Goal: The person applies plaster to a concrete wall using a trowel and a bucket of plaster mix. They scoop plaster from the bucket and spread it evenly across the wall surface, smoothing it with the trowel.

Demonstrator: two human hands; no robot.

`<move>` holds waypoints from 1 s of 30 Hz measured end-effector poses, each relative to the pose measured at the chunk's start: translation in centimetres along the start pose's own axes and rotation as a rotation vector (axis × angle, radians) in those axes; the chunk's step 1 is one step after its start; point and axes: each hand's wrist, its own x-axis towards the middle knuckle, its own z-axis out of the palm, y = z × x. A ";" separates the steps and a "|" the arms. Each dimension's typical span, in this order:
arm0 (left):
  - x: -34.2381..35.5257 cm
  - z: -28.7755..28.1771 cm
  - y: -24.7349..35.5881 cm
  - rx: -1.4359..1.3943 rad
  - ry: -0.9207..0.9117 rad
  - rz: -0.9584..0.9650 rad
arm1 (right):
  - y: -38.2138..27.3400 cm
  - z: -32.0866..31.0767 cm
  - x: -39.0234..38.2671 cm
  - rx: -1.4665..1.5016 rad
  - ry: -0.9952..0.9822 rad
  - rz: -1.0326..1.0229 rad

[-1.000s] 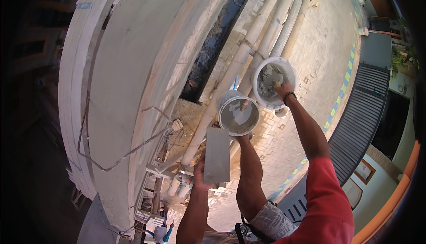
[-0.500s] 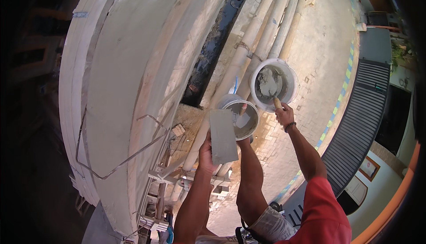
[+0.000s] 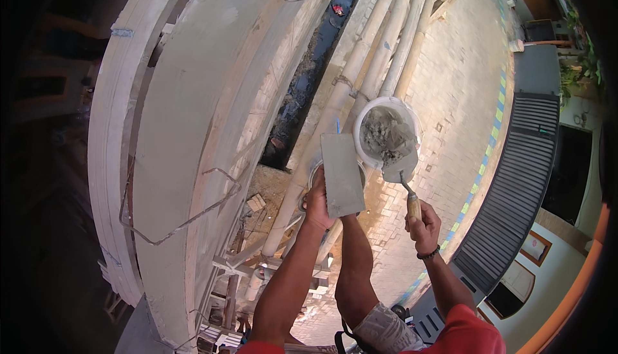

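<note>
My left hand [image 3: 317,201] grips a flat grey rectangular plastering float [image 3: 342,174], held over a second bucket that it mostly hides. My right hand [image 3: 421,228] is wrapped round the wooden handle of a trowel [image 3: 400,168]. Its blade is at the near rim of a white bucket [image 3: 412,127] of wet grey mortar [image 3: 380,134], with grey mix on or just behind it. My bare leg [image 3: 355,267] shows between my forearms.
A long grey plastered beam [image 3: 167,135] with bent rods [image 3: 174,232] runs along the left. Past it lie a dark water-filled drain [image 3: 302,83], pipe-like poles [image 3: 393,58] beneath the buckets and a paved lane [image 3: 450,96]. A slatted metal gate [image 3: 508,206] lines the right side.
My left hand has raised the float up and rightward over the second bucket. The trowel has drawn back from inside the mortar bucket to its near rim, my right hand moving down toward me.
</note>
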 end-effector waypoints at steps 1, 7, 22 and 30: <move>-0.6 1.2 0.4 -0.018 -0.011 0.007 | -1.5 0.6 -1.0 -0.007 -0.006 -0.021; -4.9 4.3 2.3 -0.094 -0.082 -0.011 | -7.1 2.3 -4.4 -0.209 0.020 -0.243; -20.1 12.4 9.2 0.089 0.003 0.009 | -11.6 12.4 -0.2 -0.336 -0.003 -1.061; -22.8 10.5 8.2 -0.113 -0.003 -0.008 | -6.4 14.5 0.7 0.054 -0.057 -0.711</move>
